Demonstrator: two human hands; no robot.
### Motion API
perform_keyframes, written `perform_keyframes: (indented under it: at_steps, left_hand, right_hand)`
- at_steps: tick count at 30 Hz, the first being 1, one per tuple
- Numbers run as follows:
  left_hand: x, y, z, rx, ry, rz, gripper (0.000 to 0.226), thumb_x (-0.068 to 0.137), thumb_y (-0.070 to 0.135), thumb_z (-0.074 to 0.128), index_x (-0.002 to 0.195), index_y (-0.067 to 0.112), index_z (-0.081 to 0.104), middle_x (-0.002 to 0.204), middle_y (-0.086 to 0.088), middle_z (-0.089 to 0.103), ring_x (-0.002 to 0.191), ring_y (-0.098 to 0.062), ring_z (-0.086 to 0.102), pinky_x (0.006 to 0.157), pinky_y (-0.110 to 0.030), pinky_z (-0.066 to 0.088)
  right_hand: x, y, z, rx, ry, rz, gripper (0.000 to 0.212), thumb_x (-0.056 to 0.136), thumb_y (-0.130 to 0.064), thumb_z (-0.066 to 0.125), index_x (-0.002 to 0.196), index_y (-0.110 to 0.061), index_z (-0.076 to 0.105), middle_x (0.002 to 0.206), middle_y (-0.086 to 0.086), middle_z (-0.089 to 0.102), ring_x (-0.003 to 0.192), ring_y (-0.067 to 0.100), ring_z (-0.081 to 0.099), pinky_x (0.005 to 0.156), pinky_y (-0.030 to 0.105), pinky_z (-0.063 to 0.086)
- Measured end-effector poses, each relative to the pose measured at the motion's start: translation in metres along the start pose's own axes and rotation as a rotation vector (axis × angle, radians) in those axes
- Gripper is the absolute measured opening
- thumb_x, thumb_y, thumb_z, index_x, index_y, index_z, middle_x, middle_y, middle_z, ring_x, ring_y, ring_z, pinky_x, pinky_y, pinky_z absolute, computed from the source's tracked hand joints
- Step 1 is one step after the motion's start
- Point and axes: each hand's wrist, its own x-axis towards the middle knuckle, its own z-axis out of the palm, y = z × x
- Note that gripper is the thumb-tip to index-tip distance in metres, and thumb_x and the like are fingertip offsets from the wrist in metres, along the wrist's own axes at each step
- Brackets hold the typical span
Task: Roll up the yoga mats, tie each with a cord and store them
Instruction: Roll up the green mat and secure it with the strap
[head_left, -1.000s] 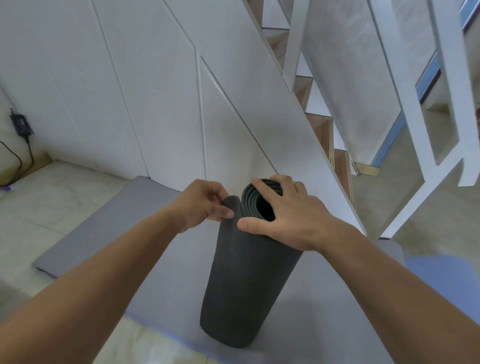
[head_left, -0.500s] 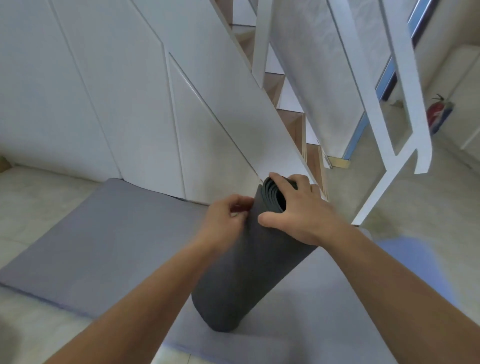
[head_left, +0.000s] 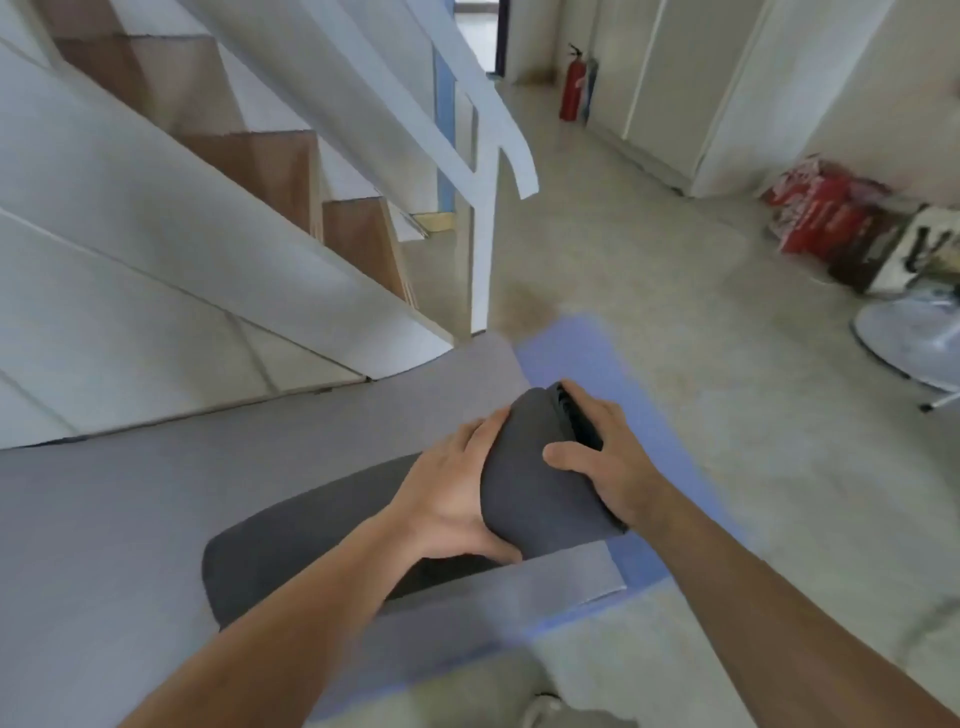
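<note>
A rolled dark grey yoga mat (head_left: 535, 483) lies tilted low over a flat light grey mat (head_left: 130, 509) on the floor. My left hand (head_left: 457, 493) grips the roll's side, fingers curled round it. My right hand (head_left: 608, 457) grips the roll's open end, thumb on the outer wrap and fingers over the rim. A blue mat (head_left: 587, 358) lies flat under the grey one, showing at its right end. No cord is in view.
A white staircase with wooden treads (head_left: 270, 166) and a white handrail post (head_left: 483, 249) stand to the left and ahead. Red bags (head_left: 826, 213) and a fan base (head_left: 914, 338) sit at the right. A fire extinguisher (head_left: 571, 83) stands far back.
The roll has tipped from upright to nearly lying down, its open end pointing right. My view has swung right toward the room. Both hands stay on the roll.
</note>
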Motion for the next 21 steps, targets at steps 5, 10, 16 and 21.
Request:
perform_keyframes:
  at_steps: [5,10,16,21]
  left_hand:
    - [0.054,0.015,0.085,0.151,-0.153,0.107,0.129,0.054,0.061,0.081,0.154,0.033,0.004,0.145,0.006,0.040,0.123,-0.017,0.048,0.097,-0.030,0.039]
    - [0.091,0.017,0.178,0.296,-0.289,0.166,0.123,0.056,0.064,0.075,0.154,0.031,0.009,0.136,0.002,0.049,0.115,-0.023,0.056,0.090,-0.035,0.047]
    - [0.112,0.016,0.265,0.436,-0.384,0.139,0.125,0.048,0.060,0.080,0.151,0.029,0.015,0.131,-0.004,0.053,0.113,-0.031,0.058,0.092,-0.040,0.046]
    - [0.125,0.013,0.293,0.465,-0.415,0.107,0.131,0.042,0.063,0.081,0.149,0.028,0.015,0.131,-0.009,0.053,0.114,-0.034,0.058,0.092,-0.045,0.048]
  right_hand:
    - [-0.007,0.115,-0.022,0.257,0.116,0.175,0.104,0.055,-0.052,0.070,0.151,-0.033,0.035,0.145,-0.012,0.034,0.130,0.009,0.040,0.093,0.017,0.038]
    - [-0.017,0.204,-0.021,0.396,0.181,0.351,0.076,0.062,-0.042,0.060,0.137,-0.033,0.050,0.135,-0.009,0.053,0.125,0.014,0.049,0.097,0.027,0.041]
    - [-0.051,0.290,-0.023,0.328,0.126,0.521,0.050,0.095,-0.027,0.054,0.144,-0.028,0.045,0.133,-0.015,0.052,0.121,0.004,0.048,0.097,0.022,0.034]
    - [-0.150,0.373,-0.050,0.069,0.157,0.897,0.030,0.093,-0.029,0.064,0.123,-0.028,0.062,0.124,-0.006,0.061,0.105,0.013,0.058,0.084,0.027,0.045]
